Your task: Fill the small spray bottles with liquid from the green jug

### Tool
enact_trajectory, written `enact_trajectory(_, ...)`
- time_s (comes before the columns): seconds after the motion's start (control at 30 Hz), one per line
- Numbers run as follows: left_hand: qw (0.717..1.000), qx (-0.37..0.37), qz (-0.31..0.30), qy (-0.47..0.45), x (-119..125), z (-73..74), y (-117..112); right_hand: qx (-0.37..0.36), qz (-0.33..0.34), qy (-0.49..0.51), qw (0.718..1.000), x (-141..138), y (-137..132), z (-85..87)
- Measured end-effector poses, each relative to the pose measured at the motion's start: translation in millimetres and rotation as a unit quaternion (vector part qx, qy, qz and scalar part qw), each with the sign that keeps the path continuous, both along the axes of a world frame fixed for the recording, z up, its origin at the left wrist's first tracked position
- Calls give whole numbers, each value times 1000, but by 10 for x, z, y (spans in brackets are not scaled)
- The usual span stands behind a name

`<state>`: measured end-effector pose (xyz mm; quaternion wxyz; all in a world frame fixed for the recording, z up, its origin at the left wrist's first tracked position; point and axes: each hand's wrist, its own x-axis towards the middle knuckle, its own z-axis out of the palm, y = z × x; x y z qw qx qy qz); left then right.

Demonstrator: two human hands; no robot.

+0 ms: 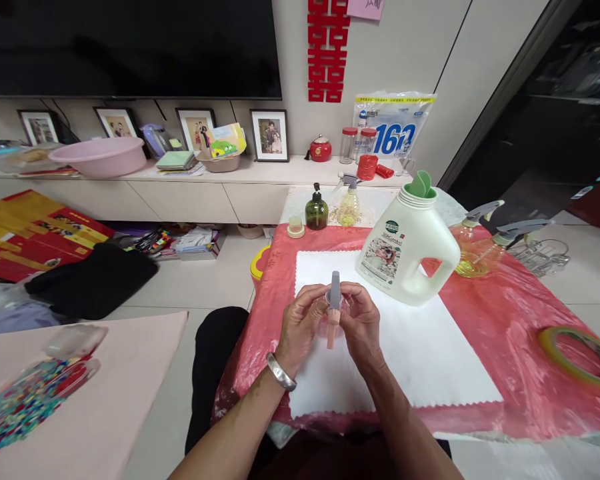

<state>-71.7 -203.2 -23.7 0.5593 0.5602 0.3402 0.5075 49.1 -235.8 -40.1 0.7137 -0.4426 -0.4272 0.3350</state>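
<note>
Both of my hands are closed around a small clear spray bottle with a grey and pink spray head (335, 300), held over a white scalloped-edge mat (405, 373). My left hand (301, 323), with a silver bangle at the wrist, grips its left side. From the right, the fingers of my right hand (364, 327) press at the bottle's neck. Most of the bottle's body is hidden by my fingers and the spray head. Just beyond my right hand stands a large pale green jug (405, 247) with a handle and a green piece in its mouth (421, 185).
Behind the mat are a cream cap (295, 227), a green pump bottle (317, 210) and a clear spray bottle (349, 207). Two spray bottles with yellow liquid (485, 257) stand right of the jug. A tape roll (580, 355) lies on the red table cover (520, 333).
</note>
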Motion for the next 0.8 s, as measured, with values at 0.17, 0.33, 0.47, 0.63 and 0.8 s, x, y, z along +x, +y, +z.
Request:
enact_trajectory(0.17,998,-44,-15,-33,29,-9,51,6,12,12,1000,26,-45,-1)
enact_trajectory(0.33,994,-82,3,-71,88,12,36,-14,45,27,999,64,-53,-57)
enact_trajectory(0.47,989,-101,41,-100,141,83,34,-16,54,32,998,71,-18,-78)
enact_trajectory(0.63,990,-90,52,-98,189,100,39,-17,62,-1,998,103,-2,-24)
enact_trajectory(0.8,987,-99,-4,-127,138,-27,30,-15,57,-4,998,107,12,-10)
